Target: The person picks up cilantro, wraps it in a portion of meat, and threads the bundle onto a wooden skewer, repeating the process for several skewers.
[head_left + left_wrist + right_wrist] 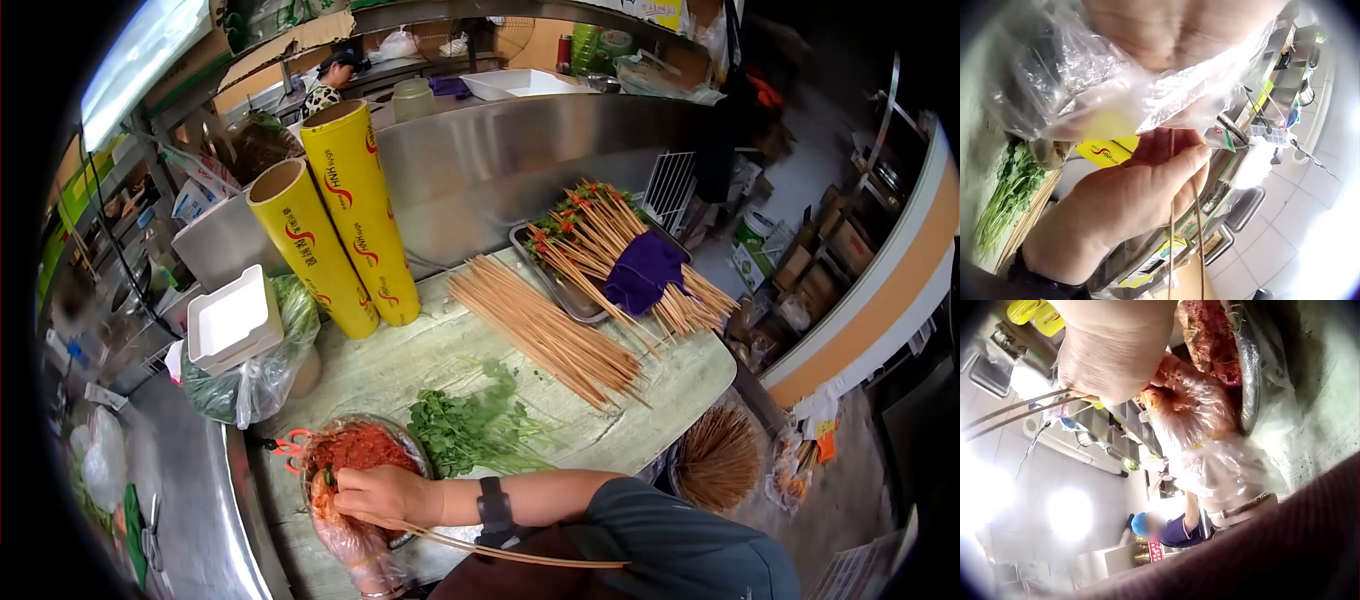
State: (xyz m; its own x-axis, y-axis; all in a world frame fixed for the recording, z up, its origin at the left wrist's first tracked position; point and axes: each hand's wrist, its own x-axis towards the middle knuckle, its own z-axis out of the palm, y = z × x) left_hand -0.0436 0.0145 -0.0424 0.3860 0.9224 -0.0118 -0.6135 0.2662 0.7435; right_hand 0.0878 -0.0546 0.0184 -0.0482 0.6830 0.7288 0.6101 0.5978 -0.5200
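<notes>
A clear plastic glove smeared with red covers my left hand (352,535), whose curled fingers hold a small red-coated piece of food (1150,397) with a bit of green. My bare right hand (385,495) touches it from above, pinching two thin wooden skewers (1172,250) between thumb and fingers; their long ends trail to the right in the head view. The skewers' other ends are hidden by the hands. Just behind is a bowl of red chopped mixture (365,447). Loose green herbs (465,425) lie on the board right of the bowl.
Bare skewers (550,330) lie behind the herbs. A metal tray (590,312) bears filled skewers and a purple cloth (645,272). Two yellow rolls (365,215) stand at back left, beside a bagged bundle and white trays (235,320). Red-handled scissors (291,449) touch the bowl.
</notes>
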